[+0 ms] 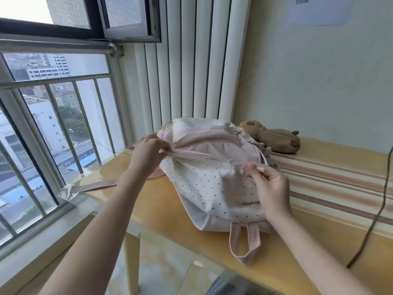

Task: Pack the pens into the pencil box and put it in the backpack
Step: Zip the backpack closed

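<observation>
Yellow table [170, 201], backpack [204, 179] lying flat, left hand [146, 154] pinching zipper seam, right hand [270, 188] fingers [253, 168] gripping blurred zipper pull [229, 169]

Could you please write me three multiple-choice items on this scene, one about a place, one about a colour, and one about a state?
1. Where does the plush toy lie?
A. On the table behind the backpack, by the wall
B. On the windowsill
C. Inside the backpack

2. What colour are the dots on the backpack?
A. Red
B. Dark
C. Yellow

3. What is the left hand doing?
A. Resting flat on the table
B. Holding a pen
C. Pinching the backpack at the end of its zip line

Answers:
1 A: the toy rests on the table beyond the backpack, near the wall.
2 B: small dark dots cover the white fabric.
3 C: its fingers close on the fabric at the zip, while the right hand pinches a blurred pull.
</observation>
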`<control>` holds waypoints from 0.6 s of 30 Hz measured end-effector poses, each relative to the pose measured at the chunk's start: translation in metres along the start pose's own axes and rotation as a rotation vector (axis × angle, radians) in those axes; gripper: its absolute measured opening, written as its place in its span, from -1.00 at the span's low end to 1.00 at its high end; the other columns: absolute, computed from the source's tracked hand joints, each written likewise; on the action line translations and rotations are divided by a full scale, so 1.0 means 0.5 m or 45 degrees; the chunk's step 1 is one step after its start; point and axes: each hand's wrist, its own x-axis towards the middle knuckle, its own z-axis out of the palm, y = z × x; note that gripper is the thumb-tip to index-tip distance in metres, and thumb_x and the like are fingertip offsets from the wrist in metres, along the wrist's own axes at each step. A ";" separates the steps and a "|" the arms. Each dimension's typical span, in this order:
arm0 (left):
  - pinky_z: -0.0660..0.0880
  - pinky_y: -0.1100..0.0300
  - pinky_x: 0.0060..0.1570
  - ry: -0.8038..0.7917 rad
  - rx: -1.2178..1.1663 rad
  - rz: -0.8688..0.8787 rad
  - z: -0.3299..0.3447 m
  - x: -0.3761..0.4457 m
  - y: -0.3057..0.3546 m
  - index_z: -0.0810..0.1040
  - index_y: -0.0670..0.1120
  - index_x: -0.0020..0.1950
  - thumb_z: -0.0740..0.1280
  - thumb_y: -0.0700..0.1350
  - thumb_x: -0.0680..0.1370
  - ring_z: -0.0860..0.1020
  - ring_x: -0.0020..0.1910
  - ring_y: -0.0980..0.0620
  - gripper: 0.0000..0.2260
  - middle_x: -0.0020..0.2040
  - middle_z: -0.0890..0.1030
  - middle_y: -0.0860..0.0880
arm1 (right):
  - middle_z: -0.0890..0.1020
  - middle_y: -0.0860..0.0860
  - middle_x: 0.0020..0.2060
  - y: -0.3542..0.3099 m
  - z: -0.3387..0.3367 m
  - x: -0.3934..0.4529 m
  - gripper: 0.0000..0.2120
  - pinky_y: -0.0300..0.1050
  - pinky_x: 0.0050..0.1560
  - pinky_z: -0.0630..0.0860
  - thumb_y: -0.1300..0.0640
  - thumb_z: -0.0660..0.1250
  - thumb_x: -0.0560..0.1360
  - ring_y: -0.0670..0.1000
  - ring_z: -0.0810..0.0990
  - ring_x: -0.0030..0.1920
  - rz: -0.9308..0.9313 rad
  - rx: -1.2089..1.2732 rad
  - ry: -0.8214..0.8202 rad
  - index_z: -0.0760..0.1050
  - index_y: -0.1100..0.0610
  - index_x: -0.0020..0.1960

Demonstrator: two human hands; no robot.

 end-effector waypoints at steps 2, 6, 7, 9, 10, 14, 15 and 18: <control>0.42 -0.03 0.08 0.005 0.080 0.020 0.015 -0.009 0.008 0.73 -0.07 -0.10 0.48 -0.22 0.38 0.58 -0.01 -0.16 -0.87 -0.17 0.68 -0.12 | 0.67 -0.14 -0.44 0.026 0.007 0.032 -0.83 -0.32 -0.20 0.59 0.18 0.39 0.47 -0.14 0.61 -0.32 0.449 0.235 0.215 0.64 0.28 -0.03; 0.26 -0.02 0.25 -0.180 -0.002 -0.016 -0.008 -0.018 0.044 0.68 0.02 -0.01 0.31 -0.08 0.41 0.46 0.17 -0.05 -0.78 -0.04 0.66 -0.01 | 0.63 -0.05 -0.36 0.018 0.039 0.056 -0.84 -0.26 -0.23 0.51 0.11 0.38 0.50 -0.07 0.58 -0.29 0.467 0.021 0.223 0.62 0.08 -0.25; 0.26 0.01 0.24 -0.212 -0.144 0.043 -0.022 -0.018 0.072 0.66 0.05 0.00 0.24 0.04 0.40 0.45 0.16 0.00 -0.73 -0.03 0.63 0.02 | 0.62 -0.05 -0.38 0.010 0.045 0.054 -0.79 -0.25 -0.25 0.51 0.10 0.35 0.52 -0.08 0.57 -0.33 0.360 -0.066 0.207 0.60 0.04 -0.29; 0.29 0.11 0.13 -0.226 -0.381 0.233 -0.033 -0.018 0.148 0.62 0.03 -0.02 0.14 0.19 0.41 0.42 0.07 0.11 -0.62 -0.07 0.58 0.11 | 0.62 -0.04 -0.41 -0.002 0.055 0.052 -0.73 -0.14 -0.25 0.53 0.07 0.29 0.55 -0.06 0.58 -0.36 0.172 -0.175 0.175 0.58 0.04 -0.31; 0.32 0.14 0.06 -0.246 -0.391 0.329 -0.026 -0.017 0.187 0.61 0.00 -0.05 0.14 0.22 0.44 0.41 0.03 0.14 -0.62 -0.12 0.56 0.13 | 0.63 -0.01 -0.41 -0.009 0.061 0.052 -0.71 -0.10 -0.25 0.54 0.05 0.26 0.57 -0.03 0.60 -0.35 0.099 -0.193 0.166 0.60 0.10 -0.27; 0.36 0.14 -0.37 -0.316 -0.165 0.405 0.036 -0.007 0.251 0.32 -0.01 -0.43 0.08 0.31 0.48 0.39 -0.41 0.02 -0.53 -0.51 0.32 0.10 | 0.56 0.00 -0.42 -0.006 0.051 0.068 -0.64 -0.26 -0.36 0.33 0.02 0.17 0.60 0.02 0.53 -0.33 -0.128 -0.439 0.233 0.61 0.15 -0.21; 0.37 0.13 -0.41 -0.289 -0.163 0.400 0.047 -0.003 0.246 0.24 -0.01 -0.46 0.04 0.32 0.49 0.36 -0.46 0.01 -0.51 -0.56 0.27 0.09 | 0.52 -0.01 -0.46 -0.002 0.038 0.071 -0.63 -0.23 -0.42 0.25 0.03 0.15 0.61 0.02 0.49 -0.36 -0.125 -0.545 0.226 0.55 0.11 -0.29; 0.37 0.10 -0.41 -0.255 -0.174 0.437 0.051 0.000 0.240 0.20 0.00 -0.46 0.16 0.21 0.58 0.33 -0.46 -0.01 -0.52 -0.57 0.24 0.08 | 0.54 0.13 -0.47 0.021 0.015 0.067 -0.54 -0.13 -0.47 0.28 0.01 0.10 0.62 0.08 0.47 -0.43 -0.001 -0.689 0.158 0.45 0.19 -0.36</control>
